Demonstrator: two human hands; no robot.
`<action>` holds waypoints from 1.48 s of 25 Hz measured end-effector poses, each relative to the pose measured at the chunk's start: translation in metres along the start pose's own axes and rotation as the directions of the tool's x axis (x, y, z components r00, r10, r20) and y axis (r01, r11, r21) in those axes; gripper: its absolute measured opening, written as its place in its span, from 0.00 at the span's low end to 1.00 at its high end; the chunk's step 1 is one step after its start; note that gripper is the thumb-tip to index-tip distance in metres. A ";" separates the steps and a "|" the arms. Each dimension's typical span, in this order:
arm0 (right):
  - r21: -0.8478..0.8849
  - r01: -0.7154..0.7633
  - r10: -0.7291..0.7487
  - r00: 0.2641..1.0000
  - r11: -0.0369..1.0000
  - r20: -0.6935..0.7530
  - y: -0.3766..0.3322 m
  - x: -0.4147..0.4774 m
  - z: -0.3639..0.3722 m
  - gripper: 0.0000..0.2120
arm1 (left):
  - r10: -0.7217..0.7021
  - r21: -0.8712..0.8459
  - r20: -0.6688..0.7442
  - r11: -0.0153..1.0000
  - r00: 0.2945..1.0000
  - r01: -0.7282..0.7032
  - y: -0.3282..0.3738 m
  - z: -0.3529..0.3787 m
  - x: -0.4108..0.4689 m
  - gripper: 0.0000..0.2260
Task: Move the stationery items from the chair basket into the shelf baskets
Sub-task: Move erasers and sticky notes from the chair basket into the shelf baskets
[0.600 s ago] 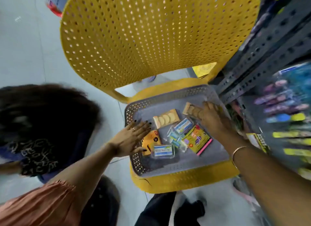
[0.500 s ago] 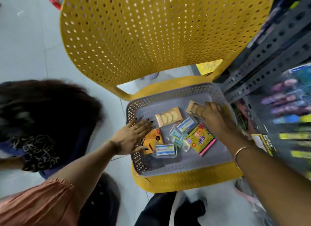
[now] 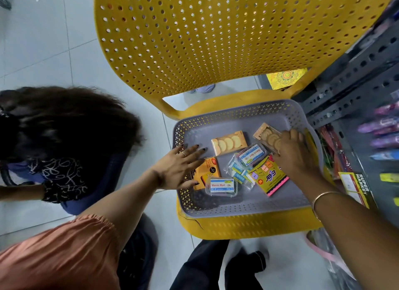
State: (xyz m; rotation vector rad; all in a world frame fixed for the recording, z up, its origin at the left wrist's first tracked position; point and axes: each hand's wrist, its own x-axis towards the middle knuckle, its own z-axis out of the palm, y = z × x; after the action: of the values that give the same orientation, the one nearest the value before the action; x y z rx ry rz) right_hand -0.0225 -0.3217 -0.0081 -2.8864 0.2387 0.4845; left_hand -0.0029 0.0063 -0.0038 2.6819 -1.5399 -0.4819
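Observation:
A grey perforated basket point(image 3: 237, 209) sits on the seat of a yellow chair point(image 3: 216, 41). In it lie two tan packs of round pieces point(image 3: 264, 134) point(image 3: 228, 142), an orange pack point(image 3: 208, 169), two clear boxes of clips point(image 3: 221, 186) point(image 3: 251, 154), small eraser packets point(image 3: 237, 173) and a yellow sticky-note pack point(image 3: 267, 177). My left hand point(image 3: 177, 168) lies flat with fingers spread over the basket's left rim, touching the orange pack. My right hand point(image 3: 295, 155) is closed over the near end of the back-right tan pack.
A grey slotted metal shelf point(image 3: 356, 73) stands right of the chair, with blurred pens point(image 3: 384, 138) and packets on it. Another person point(image 3: 54, 127) crouches on the tiled floor to the left. My legs and shoes are below the chair's front edge.
The view has shifted slightly. Both hands keep their places in the basket, the right one still on the tan pack.

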 end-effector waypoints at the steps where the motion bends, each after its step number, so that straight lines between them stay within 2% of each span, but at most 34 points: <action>1: 0.018 -0.015 0.015 1.000 1.000 0.002 0.000 0.000 -0.002 0.25 | -0.001 0.000 0.007 1.000 1.000 0.001 0.000 0.000 0.000 0.35; 7: 0.097 -0.065 0.073 0.994 0.993 -0.078 -0.005 -0.006 -0.020 0.25 | -0.032 0.008 0.054 0.999 0.998 0.031 0.000 0.001 0.000 0.35; 11: 0.222 -0.059 0.096 0.982 0.973 -0.161 -0.004 -0.016 -0.066 0.24 | -0.078 0.002 0.031 0.997 0.996 0.078 0.016 -0.018 0.012 0.37; 14: 0.255 -0.020 0.090 0.961 0.967 -0.263 -0.002 -0.024 -0.121 0.21 | -0.077 -0.019 -0.062 0.997 0.995 0.076 0.027 -0.056 0.039 0.38; 18: 0.303 0.020 0.119 0.893 0.953 -0.434 -0.010 -0.054 -0.210 0.19 | -0.051 0.009 -0.241 0.998 0.969 0.055 0.037 -0.136 0.073 0.36; 21: 0.302 0.063 0.114 0.838 0.951 -0.534 -0.016 -0.081 -0.274 0.24 | 0.003 0.068 -0.347 0.997 0.938 0.022 0.049 -0.200 0.095 0.36; 26: 0.335 0.092 0.171 0.719 0.938 -0.674 -0.006 -0.135 -0.387 0.19 | 0.120 0.172 -0.496 0.984 0.860 -0.039 0.088 -0.310 0.147 0.34; 30: 0.351 0.029 0.251 0.643 0.936 -0.723 0.029 -0.174 -0.442 0.20 | 0.239 0.214 -0.557 0.967 0.795 -0.141 0.139 -0.370 0.192 0.34; 32: 0.326 -0.031 0.267 0.648 0.945 -0.713 0.053 -0.192 -0.454 0.22 | 0.275 0.219 -0.569 0.959 0.775 -0.180 0.165 -0.387 0.209 0.32; 35: 0.334 -0.133 0.339 0.631 0.933 -0.697 0.090 -0.211 -0.455 0.22 | 0.307 0.232 -0.566 0.950 0.765 -0.209 0.188 -0.398 0.227 0.30; 37: 0.346 -0.221 0.404 0.626 0.912 -0.667 0.112 -0.220 -0.448 0.23 | 0.338 0.257 -0.511 0.937 0.790 -0.234 0.197 -0.394 0.235 0.33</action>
State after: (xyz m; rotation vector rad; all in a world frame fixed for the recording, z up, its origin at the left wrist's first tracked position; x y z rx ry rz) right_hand -0.1127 -0.5035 0.4610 -2.6323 0.8723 -0.6665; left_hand 0.0476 -0.3501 0.3423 2.3068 -1.7990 0.4325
